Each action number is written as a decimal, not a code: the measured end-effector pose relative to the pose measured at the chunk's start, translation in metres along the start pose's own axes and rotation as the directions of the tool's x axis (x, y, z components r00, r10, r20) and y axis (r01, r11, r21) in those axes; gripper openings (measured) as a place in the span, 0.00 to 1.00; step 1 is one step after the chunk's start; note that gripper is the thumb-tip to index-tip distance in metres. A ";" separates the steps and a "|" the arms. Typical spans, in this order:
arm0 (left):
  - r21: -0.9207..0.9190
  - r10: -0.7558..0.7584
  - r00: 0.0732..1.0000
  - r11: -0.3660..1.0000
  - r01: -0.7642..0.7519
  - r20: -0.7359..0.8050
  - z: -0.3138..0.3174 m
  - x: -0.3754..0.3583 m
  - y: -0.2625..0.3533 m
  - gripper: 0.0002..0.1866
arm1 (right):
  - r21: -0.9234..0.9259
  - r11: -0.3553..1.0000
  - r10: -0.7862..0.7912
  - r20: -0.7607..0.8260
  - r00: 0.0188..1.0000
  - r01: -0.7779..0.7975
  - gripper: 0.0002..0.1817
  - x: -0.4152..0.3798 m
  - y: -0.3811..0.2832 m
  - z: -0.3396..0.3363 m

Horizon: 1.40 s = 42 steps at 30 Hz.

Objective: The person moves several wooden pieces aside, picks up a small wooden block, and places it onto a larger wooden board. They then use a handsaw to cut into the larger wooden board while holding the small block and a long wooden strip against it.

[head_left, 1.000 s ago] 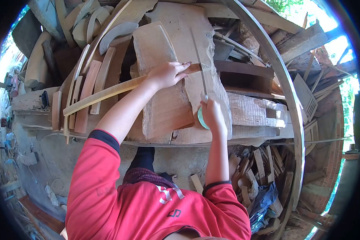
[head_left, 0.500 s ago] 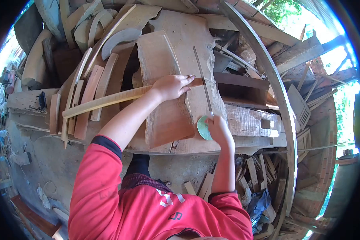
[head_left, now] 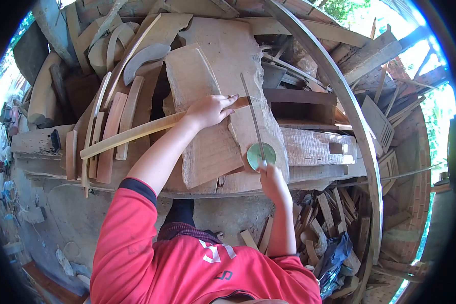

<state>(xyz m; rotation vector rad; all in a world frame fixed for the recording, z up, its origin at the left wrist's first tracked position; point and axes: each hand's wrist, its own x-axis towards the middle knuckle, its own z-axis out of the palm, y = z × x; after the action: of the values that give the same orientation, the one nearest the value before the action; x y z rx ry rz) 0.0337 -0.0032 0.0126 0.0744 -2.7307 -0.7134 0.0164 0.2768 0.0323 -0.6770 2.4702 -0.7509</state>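
My left hand (head_left: 207, 111) grips a long, pale, slightly curved wooden strip (head_left: 131, 136) near its far end, its fingers pointing right. That strip lies slantwise across a rough-edged board (head_left: 207, 159) on the bench. In my right hand (head_left: 275, 182) is the handle of a hand tool with a long, thin, dark blade (head_left: 255, 116) and a round green disc (head_left: 261, 156) in front of the grip. The blade points away from me and crosses the strip's right end, just beyond my left fingertips.
Several narrow wooden pieces (head_left: 111, 134) lie side by side on the left. A thick block with a slot (head_left: 316, 147) is at the right of the bench. A long curved beam (head_left: 357, 119) arches past it. Offcuts (head_left: 327, 213) and a dark plastic bag (head_left: 335, 261) are on the floor.
My right hand has come back toward me with the tool, and the green disc now faces the camera more fully. The left hand keeps its hold on the strip. The view has shifted slightly.
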 end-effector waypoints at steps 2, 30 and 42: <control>-0.007 -0.001 1.000 1.000 0.000 -0.007 0.002 0.001 -0.001 0.23 | 0.018 1.000 0.014 0.000 1.000 -0.014 0.12 -0.018 0.008 -0.003; -0.029 -0.020 1.000 0.999 0.020 -0.001 -0.002 0.000 -0.001 0.23 | 0.094 0.981 0.159 0.087 0.984 -0.167 0.13 -0.032 0.009 -0.006; 0.022 0.026 1.000 0.999 -0.025 -0.015 0.005 0.000 -0.004 0.23 | -0.196 0.935 -0.313 -0.054 0.948 0.297 0.13 0.130 -0.050 -0.001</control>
<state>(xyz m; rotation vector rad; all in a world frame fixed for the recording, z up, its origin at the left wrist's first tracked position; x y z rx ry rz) 0.0320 -0.0045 0.0067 0.0495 -2.7207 -0.6731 -0.0684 0.1662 0.0268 -1.1417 2.5647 -0.6750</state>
